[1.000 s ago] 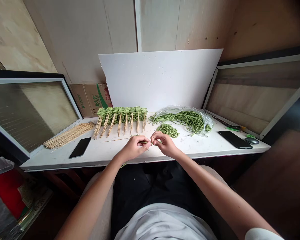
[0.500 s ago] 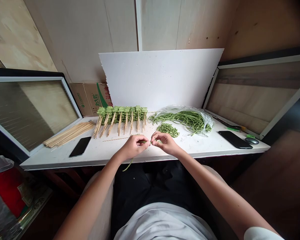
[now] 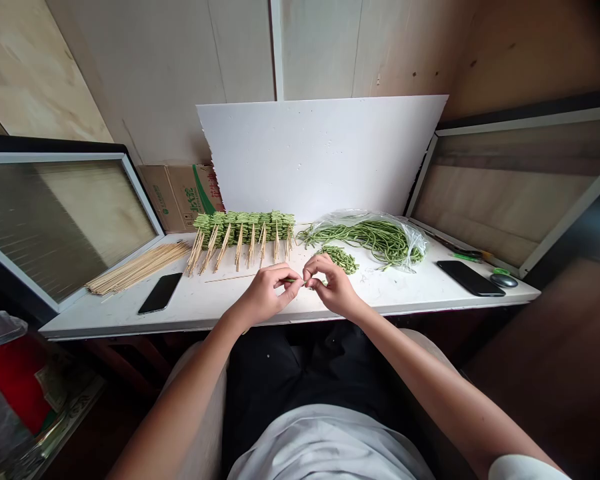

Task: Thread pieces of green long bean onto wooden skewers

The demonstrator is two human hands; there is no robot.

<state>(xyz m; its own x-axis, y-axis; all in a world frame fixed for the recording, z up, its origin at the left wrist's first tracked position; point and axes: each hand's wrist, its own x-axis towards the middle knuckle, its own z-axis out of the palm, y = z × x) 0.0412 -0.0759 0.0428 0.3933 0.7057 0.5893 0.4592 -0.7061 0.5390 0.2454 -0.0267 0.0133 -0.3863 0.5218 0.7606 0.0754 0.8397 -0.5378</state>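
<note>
My left hand (image 3: 265,294) and my right hand (image 3: 333,286) meet above the front of the white table (image 3: 380,293). Their fingertips pinch a thin green long bean (image 3: 295,281), mostly hidden by my fingers. Behind my left hand, a row of green beans threaded on bamboo skewers (image 3: 244,229) stands with its points toward me. A thin bare skewer (image 3: 229,279) lies near my left fingers. Just past my right hand is a small pile of cut beans (image 3: 341,259), with long beans in a clear plastic bag (image 3: 375,240) behind it.
A bundle of bamboo skewers (image 3: 140,268) and a smartphone (image 3: 160,293) lie at the left. Another smartphone (image 3: 470,278), a computer mouse (image 3: 503,281) and a green-handled tool (image 3: 467,255) lie at the right. A white foam board (image 3: 320,153) stands behind.
The bean end that hung below my left hand no longer shows. Both hands have risen slightly and curled closer around the bean.
</note>
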